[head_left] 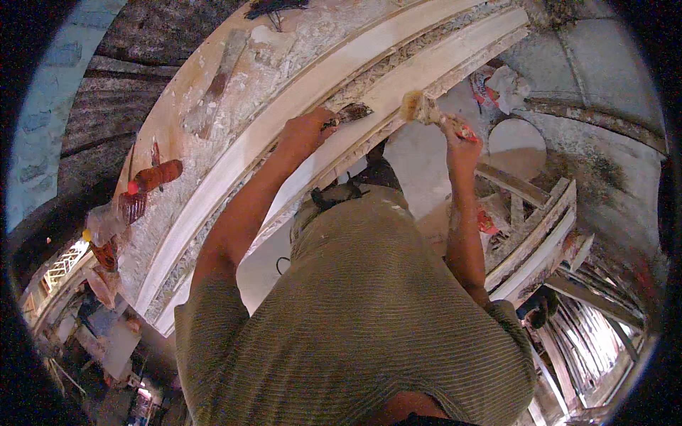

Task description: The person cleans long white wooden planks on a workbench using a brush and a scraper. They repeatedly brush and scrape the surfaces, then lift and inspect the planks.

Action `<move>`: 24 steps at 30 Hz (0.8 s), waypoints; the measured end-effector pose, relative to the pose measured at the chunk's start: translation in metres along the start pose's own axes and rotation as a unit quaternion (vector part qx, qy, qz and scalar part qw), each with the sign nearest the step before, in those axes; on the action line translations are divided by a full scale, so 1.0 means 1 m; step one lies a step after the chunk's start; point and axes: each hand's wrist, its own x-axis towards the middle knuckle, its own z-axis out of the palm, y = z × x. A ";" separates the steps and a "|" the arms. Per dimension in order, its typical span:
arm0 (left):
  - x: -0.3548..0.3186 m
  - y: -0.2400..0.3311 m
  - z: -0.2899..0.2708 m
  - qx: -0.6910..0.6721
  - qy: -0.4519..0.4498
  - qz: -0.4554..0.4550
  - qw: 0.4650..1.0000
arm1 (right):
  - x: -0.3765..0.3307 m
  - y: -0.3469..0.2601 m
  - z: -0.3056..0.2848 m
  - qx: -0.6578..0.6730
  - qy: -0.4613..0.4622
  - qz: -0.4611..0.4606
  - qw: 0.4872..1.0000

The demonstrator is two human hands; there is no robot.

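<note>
My right hand [463, 140] is closed round the red handle of a paintbrush [420, 108]. Its pale yellow bristles point left, at the near edge of a long pale moulding [398, 99]. My left hand [307, 131] rests over the moulding, fingers curled round a small dark tool [354, 112] whose broad end lies toward the right; its exact kind is unclear. The moulding runs diagonally across a worktop [167, 202] smeared with whitish residue. A rough, textured groove [369, 85] lies between its smooth bands.
Plastic bottles with dark reddish contents [158, 175] stand at the worktop's left. Farther back lies a flat, whitish-coated tool [226, 64]. A round pale lid or disc [517, 144] and a wooden frame [536, 238] are at the right, below worktop height. Corrugated dark sheeting [124, 92] borders the far left.
</note>
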 end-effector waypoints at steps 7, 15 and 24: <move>0.062 0.056 -0.007 0.041 -0.025 -0.016 0.999 | 0.068 0.010 -0.026 0.012 -0.042 -0.005 0.999; 0.045 0.071 -0.017 0.007 -0.047 -0.085 0.995 | 0.147 0.059 -0.089 -0.014 0.035 0.079 0.996; 0.117 0.113 -0.012 0.072 -0.094 -0.110 0.987 | 0.202 0.075 -0.117 0.097 0.046 0.067 0.992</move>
